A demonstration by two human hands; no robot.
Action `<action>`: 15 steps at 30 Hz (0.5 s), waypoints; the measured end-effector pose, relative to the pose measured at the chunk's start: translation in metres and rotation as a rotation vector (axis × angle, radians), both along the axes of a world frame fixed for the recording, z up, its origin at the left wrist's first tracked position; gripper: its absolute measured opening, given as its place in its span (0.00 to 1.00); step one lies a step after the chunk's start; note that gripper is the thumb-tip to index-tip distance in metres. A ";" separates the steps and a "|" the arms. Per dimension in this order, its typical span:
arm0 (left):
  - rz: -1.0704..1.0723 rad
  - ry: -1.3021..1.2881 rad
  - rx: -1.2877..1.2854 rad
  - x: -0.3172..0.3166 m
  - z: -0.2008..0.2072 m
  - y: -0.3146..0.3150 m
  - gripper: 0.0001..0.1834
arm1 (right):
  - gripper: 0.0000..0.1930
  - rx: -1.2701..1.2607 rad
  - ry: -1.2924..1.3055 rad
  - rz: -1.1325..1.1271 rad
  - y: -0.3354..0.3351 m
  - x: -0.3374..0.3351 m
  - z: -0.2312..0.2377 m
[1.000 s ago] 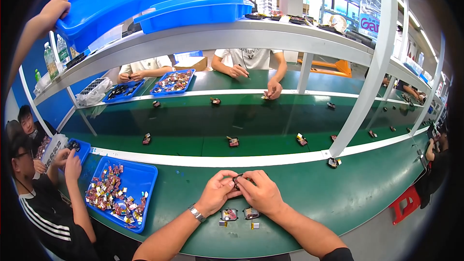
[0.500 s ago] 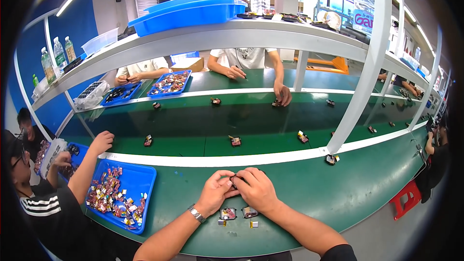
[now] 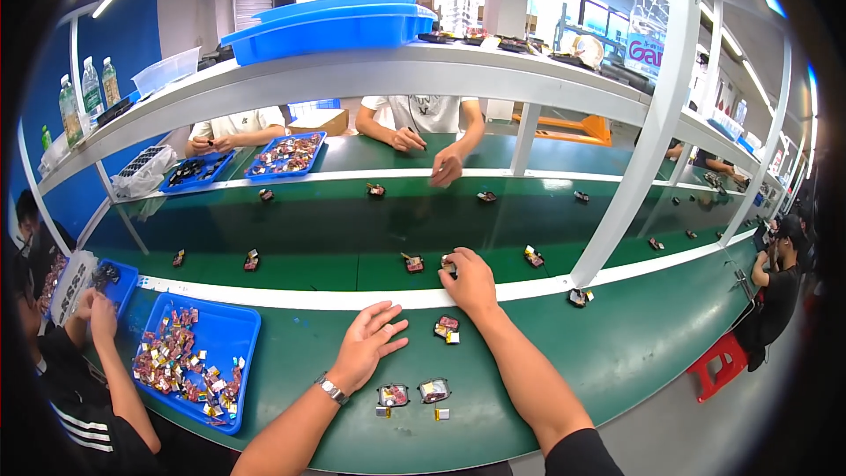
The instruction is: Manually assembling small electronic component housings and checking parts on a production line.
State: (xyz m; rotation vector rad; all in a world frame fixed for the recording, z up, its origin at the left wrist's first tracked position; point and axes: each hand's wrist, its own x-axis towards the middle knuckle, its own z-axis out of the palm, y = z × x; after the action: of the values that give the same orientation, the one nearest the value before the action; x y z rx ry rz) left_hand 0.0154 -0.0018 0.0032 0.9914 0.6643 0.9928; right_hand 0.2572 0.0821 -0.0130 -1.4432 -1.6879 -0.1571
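My right hand [image 3: 471, 284] reaches over the white rail, its fingers closed on a small electronic assembly [image 3: 448, 267] at the green belt. The fingers partly hide that piece. My left hand [image 3: 368, 345] hovers above the near green table with its fingers spread, holding nothing. Between my hands lies another assembly [image 3: 447, 329], red with a silver battery. Closer to me, two black-framed watch-like casings [image 3: 393, 395] sit side by side with reddish parts inside. A small silver and yellow battery [image 3: 441, 414] lies below the right casing, and a similar one is below the left.
A blue tray [image 3: 249, 322] of loose reddish boards and batteries stands at left, beside a co-worker. Several assemblies are spaced along the belt [image 3: 300, 234]. The white rail [image 3: 291, 295] and slanted post [image 3: 621, 150] border my reach. Another person's hand [image 3: 447, 167] hovers across the belt.
My hands have parted from a small dark piece. My right hand moved forward to the belt; my left opened. An assembly now shows on the table between them. The view has shifted slightly.
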 end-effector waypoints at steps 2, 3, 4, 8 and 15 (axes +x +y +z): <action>-0.013 -0.006 -0.005 -0.003 -0.003 0.000 0.25 | 0.18 -0.237 0.038 0.006 0.011 0.011 0.000; -0.029 -0.005 0.004 -0.004 -0.005 0.001 0.23 | 0.18 -0.236 0.033 0.002 0.012 0.017 -0.003; -0.041 -0.002 0.010 -0.007 -0.007 0.002 0.22 | 0.19 -0.129 0.003 0.012 0.011 0.018 -0.002; -0.028 -0.027 -0.007 -0.014 -0.008 0.001 0.19 | 0.23 -0.015 -0.065 -0.284 0.003 0.056 0.013; -0.092 0.034 0.009 -0.008 -0.004 0.005 0.17 | 0.26 -0.298 -0.017 -0.671 -0.006 0.146 -0.017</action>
State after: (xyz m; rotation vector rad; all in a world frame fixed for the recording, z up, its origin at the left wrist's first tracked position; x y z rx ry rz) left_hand 0.0077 0.0028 -0.0010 1.0391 0.6370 0.9005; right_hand 0.4034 0.0765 -0.0301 -2.2017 -1.2118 -0.2913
